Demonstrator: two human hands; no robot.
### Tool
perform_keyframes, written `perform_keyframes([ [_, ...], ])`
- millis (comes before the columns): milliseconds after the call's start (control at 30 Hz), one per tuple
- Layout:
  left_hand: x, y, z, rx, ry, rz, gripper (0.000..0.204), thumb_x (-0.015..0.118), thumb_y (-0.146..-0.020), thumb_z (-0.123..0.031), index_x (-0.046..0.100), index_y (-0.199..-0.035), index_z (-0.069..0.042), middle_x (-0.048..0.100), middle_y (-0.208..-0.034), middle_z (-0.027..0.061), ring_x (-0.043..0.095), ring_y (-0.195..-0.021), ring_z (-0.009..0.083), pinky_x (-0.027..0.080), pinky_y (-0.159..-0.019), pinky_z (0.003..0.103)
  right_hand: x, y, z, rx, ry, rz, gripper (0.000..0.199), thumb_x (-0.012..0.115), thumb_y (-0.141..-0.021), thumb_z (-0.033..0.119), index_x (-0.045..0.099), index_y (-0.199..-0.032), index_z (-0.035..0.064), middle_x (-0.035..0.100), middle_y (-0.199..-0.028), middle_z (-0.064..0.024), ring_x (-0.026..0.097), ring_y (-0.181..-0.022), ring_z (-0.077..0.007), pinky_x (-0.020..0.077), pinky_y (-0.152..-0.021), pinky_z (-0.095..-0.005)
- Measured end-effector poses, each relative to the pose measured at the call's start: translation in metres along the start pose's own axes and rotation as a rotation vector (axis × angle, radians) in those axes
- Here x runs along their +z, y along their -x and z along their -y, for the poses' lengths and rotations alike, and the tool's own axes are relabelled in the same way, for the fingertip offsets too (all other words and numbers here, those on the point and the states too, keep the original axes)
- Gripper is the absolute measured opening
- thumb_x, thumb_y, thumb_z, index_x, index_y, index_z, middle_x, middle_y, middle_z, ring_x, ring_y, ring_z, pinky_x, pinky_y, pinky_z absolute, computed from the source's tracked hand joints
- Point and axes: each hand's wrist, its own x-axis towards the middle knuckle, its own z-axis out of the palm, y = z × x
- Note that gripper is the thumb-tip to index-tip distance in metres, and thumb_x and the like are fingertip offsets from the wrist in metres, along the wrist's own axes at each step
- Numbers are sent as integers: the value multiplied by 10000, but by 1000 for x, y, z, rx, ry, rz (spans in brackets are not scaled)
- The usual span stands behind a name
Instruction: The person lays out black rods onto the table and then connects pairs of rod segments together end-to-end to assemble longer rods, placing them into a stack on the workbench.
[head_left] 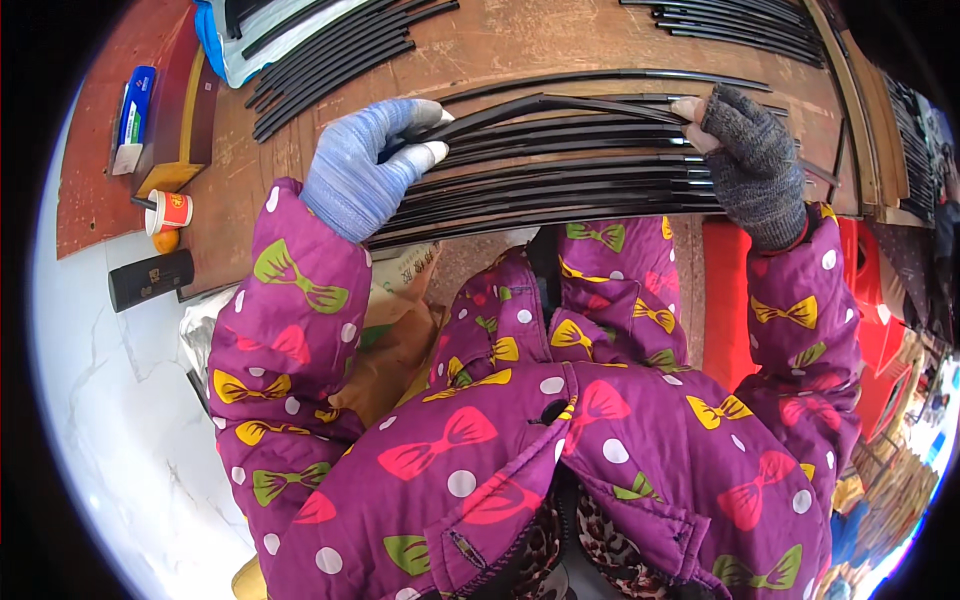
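Observation:
My left hand [362, 168], in a light blue knit glove, pinches the left end of a thin black rod [545, 103] between thumb and fingers. At its other end, the bare fingertips of my right hand [755, 165], in a dark grey fingerless glove, grip the same rod. Between the two hands the rod rises to a bend near its middle. Beneath it, several more black rods [570, 172] lie side by side across the near edge of the brown wooden table [530, 45]. Some of them show shiny metallic bands toward the right.
Black rods [335, 70] are piled at the far left, and another bunch [740, 28] is at the far right. On the left stand a wooden box [183, 120], a blue carton [136, 112], a paper cup [172, 212] and a dark cylinder [150, 280]. Red plastic [726, 300] is below right.

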Motion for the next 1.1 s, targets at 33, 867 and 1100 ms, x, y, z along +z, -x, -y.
perform_keyframes([
  [33,2,0,-2,-4,0,5,226,574,-779,-57,587,-1004,-35,596,-779,21,505,-633,66,412,-560,208,-1,-1,3,-27,57,15,234,589,-732,13,603,-962,54,573,-853,-120,570,-802,-273,451,-706,-327],
  [867,16,-9,-19,169,-215,114,195,612,-712,-48,622,-894,22,633,-760,104,587,-706,135,455,-658,250,12,45,6,477,-610,-355,214,504,-857,202,559,-961,23,509,-645,5,441,-535,-58,338,-461,-194],
  [1100,36,-1,-22,132,-126,173,220,643,-702,-68,620,-905,16,622,-789,125,595,-735,180,455,-681,275,51,17,59,543,-731,-63,212,526,-836,170,573,-982,25,550,-704,-7,494,-574,-65,403,-524,-199],
])
